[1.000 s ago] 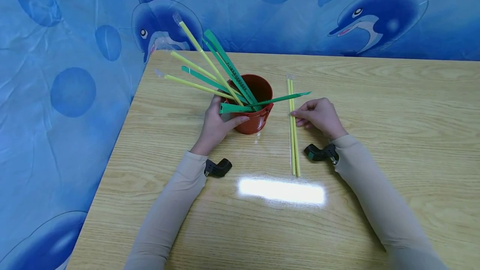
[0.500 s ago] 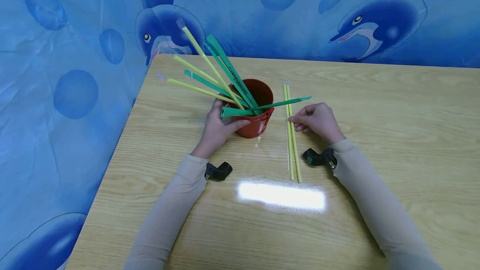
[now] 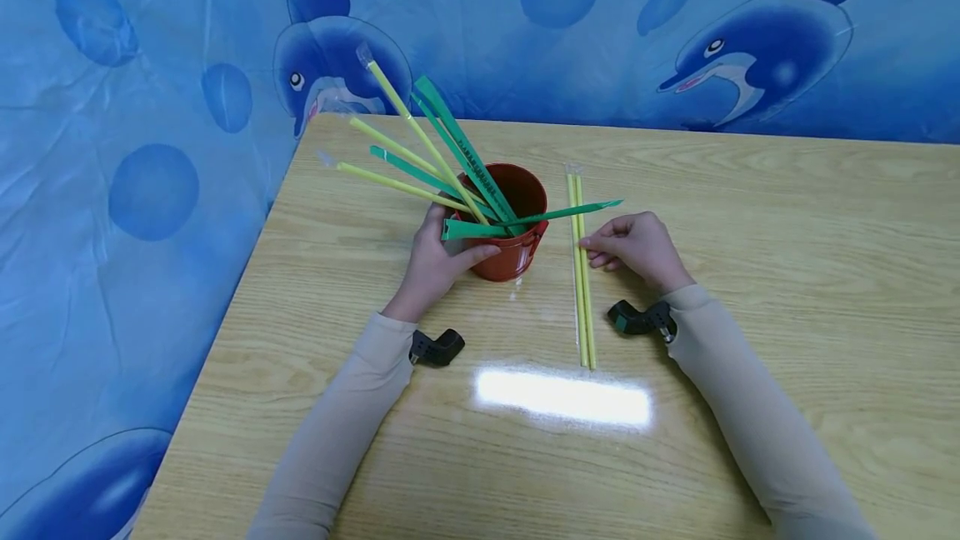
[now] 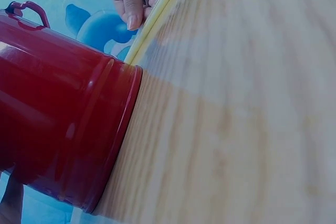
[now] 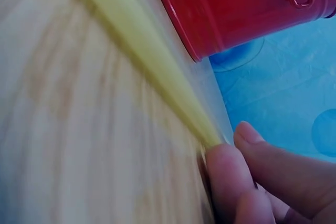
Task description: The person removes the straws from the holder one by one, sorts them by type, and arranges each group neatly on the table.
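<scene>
My left hand [image 3: 431, 269] grips the side of a small red bucket [image 3: 504, 261], its thumb across the front. In the left wrist view the bucket [image 4: 63, 114] fills the left side, and little of that hand shows. Green-wrapped straws [image 3: 468, 152] and yellow straws [image 3: 393, 90] in clear wrappers lean out of the bucket, mostly leftward; one green straw points right. Two yellow straws [image 3: 581, 290] lie side by side on the table, right of the bucket. My right hand [image 3: 633, 247] pinches at their edge with thumb and forefinger, seen close up beside the yellow straw [image 5: 152, 66] in the right wrist view.
The wooden table [image 3: 787, 273] reaches to a blue dolphin-print backdrop [image 3: 465, 32] behind and at the left. A black wrist camera [image 3: 438, 347] sits by the left cuff, another black camera [image 3: 637, 317] by the right. Light glares on the tabletop in front.
The two loose yellow straws have shifted slightly left under my right hand; their near ends spread apart, then came closer together. My left hand stays on the bucket. The head view has tilted slightly.
</scene>
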Demonstrator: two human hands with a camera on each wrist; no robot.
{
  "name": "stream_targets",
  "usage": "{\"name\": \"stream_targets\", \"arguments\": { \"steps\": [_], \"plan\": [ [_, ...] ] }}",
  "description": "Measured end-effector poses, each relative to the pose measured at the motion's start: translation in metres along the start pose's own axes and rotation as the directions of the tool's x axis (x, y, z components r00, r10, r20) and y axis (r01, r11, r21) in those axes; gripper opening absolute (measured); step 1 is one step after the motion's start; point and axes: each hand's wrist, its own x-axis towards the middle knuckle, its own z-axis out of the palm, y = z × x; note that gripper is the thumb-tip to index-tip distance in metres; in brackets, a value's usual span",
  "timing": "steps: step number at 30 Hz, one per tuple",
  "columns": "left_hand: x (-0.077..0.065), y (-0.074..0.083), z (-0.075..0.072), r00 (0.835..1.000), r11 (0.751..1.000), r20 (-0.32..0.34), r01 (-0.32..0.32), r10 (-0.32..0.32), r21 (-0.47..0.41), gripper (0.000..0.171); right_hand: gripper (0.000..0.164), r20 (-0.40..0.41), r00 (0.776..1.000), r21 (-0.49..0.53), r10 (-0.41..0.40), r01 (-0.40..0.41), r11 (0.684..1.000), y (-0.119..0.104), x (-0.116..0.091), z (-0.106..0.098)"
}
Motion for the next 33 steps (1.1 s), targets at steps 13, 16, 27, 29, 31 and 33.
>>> {"name": "stream_targets", "arguments": {
  "steps": [13, 16, 27, 29, 31, 33],
  "plan": [
    [-0.001, 0.001, 0.0, 1.0, 0.999, -0.002, -0.028, 0.028, 0.02, 0.081, 0.027, 0.02, 1.0, 0.199, 0.011, -0.015, 0.98, 0.002, -0.002, -0.006],
    [-0.002, 0.005, 0.0, 1.0, 1.0, -0.004, 0.001, -0.001, 0.023, 0.076, 0.026, 0.024, 1.0, 0.233, 0.014, -0.019, 0.972, 0.003, -0.002, -0.007],
    [-0.005, 0.022, 0.002, 1.0, 1.0, 0.005, 0.021, -0.021, -0.015, 0.07, 0.022, -0.068, 0.996, 0.311, -0.055, 0.074, 0.948, -0.019, -0.018, -0.014],
    [-0.003, 0.014, 0.001, 1.0, 1.0, 0.002, 0.018, -0.018, -0.02, 0.071, 0.018, -0.07, 0.992, 0.347, -0.103, 0.121, 0.93, -0.029, -0.024, -0.016],
    [-0.002, 0.007, 0.0, 1.0, 1.0, -0.001, 0.008, -0.008, -0.017, 0.071, 0.015, -0.068, 0.987, 0.375, -0.149, 0.163, 0.913, -0.038, -0.03, -0.016],
    [-0.002, 0.004, -0.001, 1.0, 1.0, -0.003, -0.011, 0.011, -0.011, 0.071, 0.014, -0.061, 0.98, 0.393, -0.191, 0.199, 0.898, -0.046, -0.036, -0.014]
  ]
}}
